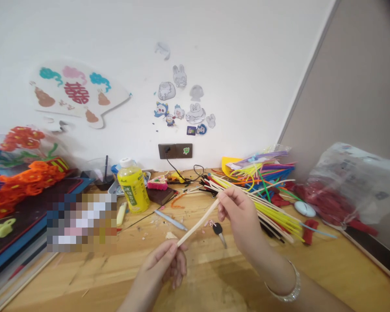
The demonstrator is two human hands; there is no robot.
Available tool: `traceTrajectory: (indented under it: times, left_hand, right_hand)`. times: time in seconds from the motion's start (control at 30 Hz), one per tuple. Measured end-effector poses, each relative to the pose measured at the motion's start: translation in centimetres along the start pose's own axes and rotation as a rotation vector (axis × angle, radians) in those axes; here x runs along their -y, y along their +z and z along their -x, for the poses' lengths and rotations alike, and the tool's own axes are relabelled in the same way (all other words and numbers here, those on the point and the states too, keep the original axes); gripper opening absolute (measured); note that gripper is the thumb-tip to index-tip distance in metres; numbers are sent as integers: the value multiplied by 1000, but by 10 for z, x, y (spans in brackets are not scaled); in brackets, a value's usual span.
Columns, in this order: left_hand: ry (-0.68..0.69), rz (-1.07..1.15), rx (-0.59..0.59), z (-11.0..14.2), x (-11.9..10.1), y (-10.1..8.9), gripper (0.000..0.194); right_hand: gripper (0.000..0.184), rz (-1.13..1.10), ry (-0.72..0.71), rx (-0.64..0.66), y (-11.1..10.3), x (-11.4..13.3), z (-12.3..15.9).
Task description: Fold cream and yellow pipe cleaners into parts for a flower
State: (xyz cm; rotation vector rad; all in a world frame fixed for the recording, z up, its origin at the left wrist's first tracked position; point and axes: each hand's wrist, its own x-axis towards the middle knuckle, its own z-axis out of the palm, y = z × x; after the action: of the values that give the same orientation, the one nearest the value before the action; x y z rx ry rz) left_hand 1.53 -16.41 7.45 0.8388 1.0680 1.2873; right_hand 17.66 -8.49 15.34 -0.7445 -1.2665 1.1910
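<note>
A cream pipe cleaner (198, 222), possibly more than one strand side by side, stretches slantwise above the wooden table. My left hand (164, 263) pinches its lower end between thumb and fingers. At the upper end my right hand (239, 215) is closed on it in a similar pinch, with a bracelet on that wrist. Just left of my right hand a key (218, 230) with a black head lies on the wood. Behind and right of that hand spreads a heap of loose pipe cleaners (281, 219) in yellow, cream, black and other colours.
A yellow-labelled bottle (134, 190) stands at the back left, near a grey-blue pen (170, 220). Orange fuzzy flowers (35, 177) fill the far left. A computer mouse (304, 209) and a plastic bag (354, 182) are on the right. The wall has a socket (175, 151).
</note>
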Motion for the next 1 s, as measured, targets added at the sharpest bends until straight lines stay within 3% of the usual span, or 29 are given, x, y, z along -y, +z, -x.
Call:
traceTrajectory:
  times: [0.3, 0.83, 1.0]
  left_hand:
    - [59, 84, -68, 1, -1, 1, 32]
    - [44, 56, -13, -3, 4, -4, 36]
    - [105, 30, 6, 1, 0, -3, 36]
  right_hand:
    - [17, 26, -1, -4, 0, -1, 0]
    - [18, -25, 2, -32, 0, 1, 0]
    - [17, -55, 2, -38, 0, 1, 0]
